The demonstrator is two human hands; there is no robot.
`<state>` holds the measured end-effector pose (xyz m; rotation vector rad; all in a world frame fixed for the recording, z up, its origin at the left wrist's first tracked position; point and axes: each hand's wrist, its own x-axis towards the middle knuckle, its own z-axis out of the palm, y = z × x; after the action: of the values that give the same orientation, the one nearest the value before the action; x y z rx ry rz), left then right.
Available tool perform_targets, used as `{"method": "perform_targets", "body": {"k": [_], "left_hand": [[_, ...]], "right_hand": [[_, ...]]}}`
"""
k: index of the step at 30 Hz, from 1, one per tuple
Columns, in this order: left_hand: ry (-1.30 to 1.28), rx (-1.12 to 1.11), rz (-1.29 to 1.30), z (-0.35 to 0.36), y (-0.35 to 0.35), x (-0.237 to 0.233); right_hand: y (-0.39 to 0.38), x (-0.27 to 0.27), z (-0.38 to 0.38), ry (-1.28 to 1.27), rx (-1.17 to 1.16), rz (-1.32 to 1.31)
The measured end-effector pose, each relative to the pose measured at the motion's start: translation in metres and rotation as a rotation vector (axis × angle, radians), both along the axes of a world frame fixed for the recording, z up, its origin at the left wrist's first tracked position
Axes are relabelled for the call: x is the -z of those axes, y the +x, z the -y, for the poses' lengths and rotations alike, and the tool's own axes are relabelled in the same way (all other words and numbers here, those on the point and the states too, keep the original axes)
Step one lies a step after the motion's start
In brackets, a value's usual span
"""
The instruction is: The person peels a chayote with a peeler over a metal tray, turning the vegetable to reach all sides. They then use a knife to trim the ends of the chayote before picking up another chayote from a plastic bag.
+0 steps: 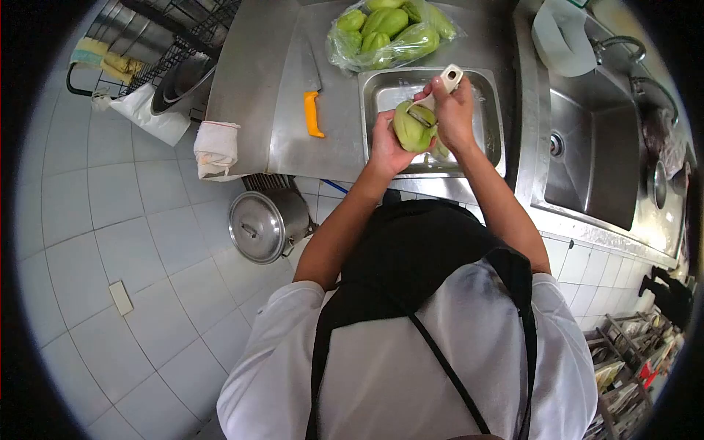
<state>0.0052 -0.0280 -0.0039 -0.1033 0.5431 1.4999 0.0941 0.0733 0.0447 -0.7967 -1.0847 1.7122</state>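
My left hand (389,145) is wrapped round a green chayote (412,133) from the left and below. In my right hand (455,114) is a white-handled peeler (450,79), its blade against the upper part of the chayote. Both hands are over a rectangular steel tray (499,132), where a few pale pieces show under the chayote. Behind the tray lies a clear plastic bag (345,57) with several green chayotes (386,26) inside. Left of the tray rests a knife with an orange handle (313,115), its blade pointing away from me.
A folded white cloth (217,147) lies on the counter's left corner. Below stands a lidded steel pot (257,226) on the tiled floor. To the right are a sink (587,147) with taps and a white plastic container (561,40). A wire rack (183,37) stands at the upper left.
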Motion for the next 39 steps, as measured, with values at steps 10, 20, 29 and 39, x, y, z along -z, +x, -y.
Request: {"method": "perform_targets", "body": {"k": [10, 20, 29, 39], "left_hand": [[-0.043, 0.036, -0.058, 0.018, 0.002, 0.010], [0.011, 0.024, -0.043, 0.009, -0.021, 0.023], [0.079, 0.195, -0.289, 0.002, -0.010, 0.025], [0.069, 0.137, -0.365, 0.015, -0.003, 0.038]], "right_hand": [[-0.003, 0.072, -0.035, 0.156, 0.149, 0.261], [0.015, 0.061, -0.062, 0.418, 0.164, 0.419], [0.002, 0.014, -0.013, 0.000, -0.071, 0.005], [-0.007, 0.050, -0.037, -0.218, -0.027, -0.020]]}}
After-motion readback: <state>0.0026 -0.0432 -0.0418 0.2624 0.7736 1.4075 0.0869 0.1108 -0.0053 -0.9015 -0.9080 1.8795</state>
